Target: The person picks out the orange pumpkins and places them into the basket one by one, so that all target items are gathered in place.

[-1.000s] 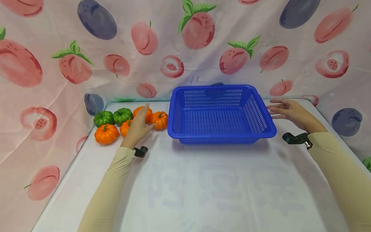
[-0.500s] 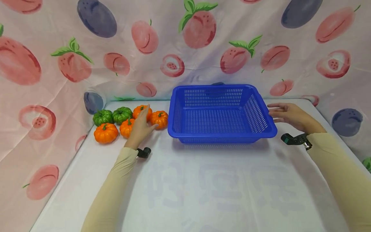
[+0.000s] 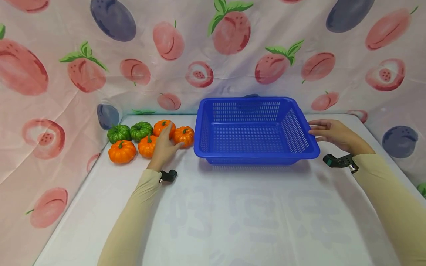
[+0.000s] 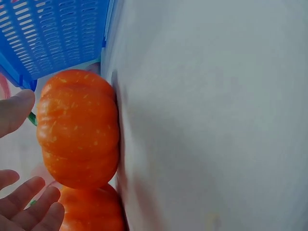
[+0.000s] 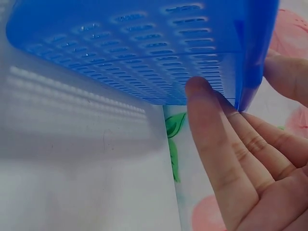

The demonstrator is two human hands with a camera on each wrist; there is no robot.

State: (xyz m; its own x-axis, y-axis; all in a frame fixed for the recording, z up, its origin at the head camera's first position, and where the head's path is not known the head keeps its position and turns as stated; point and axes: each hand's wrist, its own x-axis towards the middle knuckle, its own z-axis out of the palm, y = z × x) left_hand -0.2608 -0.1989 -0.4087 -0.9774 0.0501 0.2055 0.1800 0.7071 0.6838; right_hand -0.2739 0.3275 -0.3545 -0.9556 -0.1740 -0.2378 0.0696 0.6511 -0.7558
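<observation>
My left hand [image 3: 164, 149] reaches among small orange and green pumpkins on the left, thumb and fingers spread. Nearest to it is the rightmost orange pumpkin [image 3: 185, 136]. In the left wrist view, the thumb and fingertips lie beside that ribbed pumpkin [image 4: 78, 130], with nothing gripped between them. A blue slotted plastic basket [image 3: 256, 155] stands to the right, its inside bare. My right hand [image 3: 337, 136] holds its right rim. From the right wrist, the thumb is seen at the rim's outer edge and the fingers [image 5: 216, 144] reach under it, near the slotted wall.
Two green pumpkins [image 3: 141, 131] and an orange pumpkin [image 3: 122, 152] sit at the far left, beside other orange ones. A white cloth [image 3: 246, 218] covers the table. Fruit-printed fabric [image 3: 233, 70] hangs behind and at the sides.
My left hand has shifted slightly right, closer to the rightmost orange pumpkin. My right hand has come in to the basket's right rim. Pumpkins and basket have stayed in place.
</observation>
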